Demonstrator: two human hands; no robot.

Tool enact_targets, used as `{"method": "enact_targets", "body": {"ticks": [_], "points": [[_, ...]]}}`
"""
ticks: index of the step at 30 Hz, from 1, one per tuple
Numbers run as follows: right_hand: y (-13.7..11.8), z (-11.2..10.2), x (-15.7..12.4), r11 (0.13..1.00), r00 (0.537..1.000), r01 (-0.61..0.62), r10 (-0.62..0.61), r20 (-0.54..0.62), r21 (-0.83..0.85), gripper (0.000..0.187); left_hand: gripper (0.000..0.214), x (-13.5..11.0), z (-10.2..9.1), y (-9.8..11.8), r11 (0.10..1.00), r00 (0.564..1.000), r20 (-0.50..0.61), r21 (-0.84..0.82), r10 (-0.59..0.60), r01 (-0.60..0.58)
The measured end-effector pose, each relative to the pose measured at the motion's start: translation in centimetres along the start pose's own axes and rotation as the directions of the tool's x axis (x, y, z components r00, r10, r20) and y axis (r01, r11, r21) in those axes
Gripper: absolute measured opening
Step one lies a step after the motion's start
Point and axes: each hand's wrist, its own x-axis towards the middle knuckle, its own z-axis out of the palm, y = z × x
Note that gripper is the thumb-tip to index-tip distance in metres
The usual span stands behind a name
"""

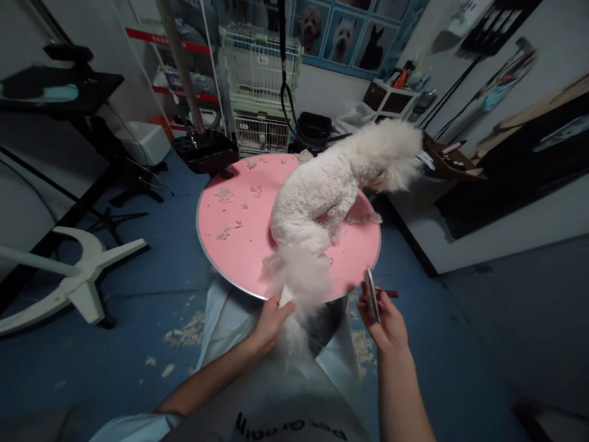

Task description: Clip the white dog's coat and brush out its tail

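Observation:
A white dog point(317, 184) with a short-clipped body and a fluffy head is on the round pink grooming table point(225, 258), its rear towards me. My left hand point(271, 322) is closed around its tail point(301, 276) at the near table edge; the long tail hair is blurred and spreads on both sides of my fingers. To the right, beyond the table's rim, my right hand point(386, 319) grips a slicker brush point(372, 294), seen nearly edge-on with a dark red handle. The brush is apart from the dog.
Clipped hair tufts point(225, 196) lie on the table, with more hair point(186, 331) on the blue floor. A black lead point(285, 92) hangs beyond the table. Wire cages point(257, 73) stand behind, a white wheeled base point(87, 270) at left, and a tool holder point(453, 159) at right.

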Motion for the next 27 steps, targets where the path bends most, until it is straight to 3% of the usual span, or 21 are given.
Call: {"method": "enact_targets", "body": {"ticks": [3, 5, 6, 8, 10, 14, 17, 18, 22, 25, 27], "points": [[-0.3, 5.4, -1.3, 0.983, 0.976, 0.099, -0.065, 0.206, -0.157, 0.038, 0.028, 0.4, -0.1, -0.6, 0.98, 0.98, -0.158, 0.176, 0.119, -0.09], [-0.8, 8.9, -1.1, 0.929, 0.918, 0.205, -0.074, 0.39, -0.307, 0.037, 0.023, 0.7, -0.2, -1.0, 0.946, 0.953, -0.215, 0.289, 0.211, -0.145], [-1.2, 10.1, -0.7, 0.894, 0.897, 0.257, -0.079, 0.436, -0.367, 0.035, 0.02, 0.7, -0.3, -1.2, 0.933, 0.943, -0.228, 0.321, 0.245, -0.165], [-1.9, 11.5, 0.1, 0.839, 0.898, 0.351, -0.178, 0.402, -0.415, 0.031, 0.017, 0.7, -0.4, -1.2, 0.917, 0.93, -0.23, 0.347, 0.288, -0.198], [-2.5, 11.7, 0.5, 0.823, 0.893, 0.413, -0.282, 0.35, -0.389, 0.026, 0.014, 0.6, -0.3, -1.1, 0.911, 0.929, -0.21, 0.347, 0.304, -0.22], [-2.6, 11.2, 0.5, 0.802, 0.817, 0.418, -0.127, 0.562, -0.427, 0.024, 0.017, 0.5, -0.2, -0.6, 0.917, 0.937, -0.172, 0.319, 0.304, -0.239], [-2.6, 11.1, 0.6, 0.813, 0.895, 0.407, -0.264, 0.359, -0.416, 0.027, 0.015, 0.5, -0.4, -0.6, 0.927, 0.947, -0.155, 0.296, 0.283, -0.229], [-2.6, 11.1, 0.6, 0.826, 0.902, 0.407, -0.295, 0.315, -0.391, 0.027, 0.016, 0.6, -0.5, -0.6, 0.931, 0.948, -0.149, 0.283, 0.281, -0.232], [-2.1, 11.2, 0.3, 0.816, 0.836, 0.378, -0.099, 0.54, -0.436, 0.024, 0.025, 0.7, -0.7, -0.8, 0.936, 0.949, -0.13, 0.247, 0.289, -0.251], [-1.9, 10.9, 0.2, 0.807, 0.884, 0.409, -0.234, 0.405, -0.425, 0.024, 0.023, 0.7, -0.9, -0.9, 0.932, 0.95, -0.133, 0.275, 0.281, -0.237], [-1.8, 10.7, 0.1, 0.824, 0.878, 0.404, -0.227, 0.422, -0.397, 0.024, 0.024, 0.8, -1.1, -1.0, 0.922, 0.946, -0.133, 0.299, 0.295, -0.245]]}}
